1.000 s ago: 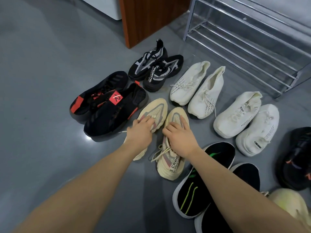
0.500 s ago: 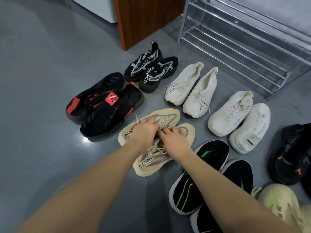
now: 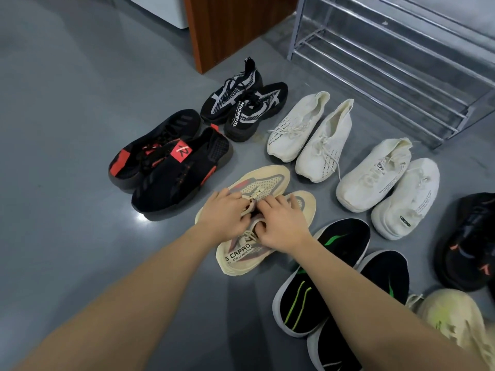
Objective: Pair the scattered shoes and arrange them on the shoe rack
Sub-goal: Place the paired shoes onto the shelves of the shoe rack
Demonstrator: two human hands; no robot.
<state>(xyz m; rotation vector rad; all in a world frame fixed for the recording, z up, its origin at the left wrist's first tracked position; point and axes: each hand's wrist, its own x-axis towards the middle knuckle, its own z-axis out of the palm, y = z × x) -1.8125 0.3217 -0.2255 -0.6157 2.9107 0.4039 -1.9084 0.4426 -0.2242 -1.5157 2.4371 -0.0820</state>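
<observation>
The light is soft, even and fairly bright, with a cool cast. A small white glare spot sits on the glossy grey floor (image 3: 141, 217) just beside the black and red shoe (image 3: 182, 172). Shadows under the shoes are faint and short. Wide-angle distortion bends the shoe rack (image 3: 380, 62) and stretches the forearms near the bottom edge. The middle is sharp; the corners look soft and slightly smeared.

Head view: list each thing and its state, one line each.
Beige pair: on floor, side by side, gripped at the laces.
Left hand: curled on the far beige shoe.
Right hand: curled on the near beige shoe.
Shoe rack: no shoes on visible shelves.
White pairs: paired on floor.
</observation>
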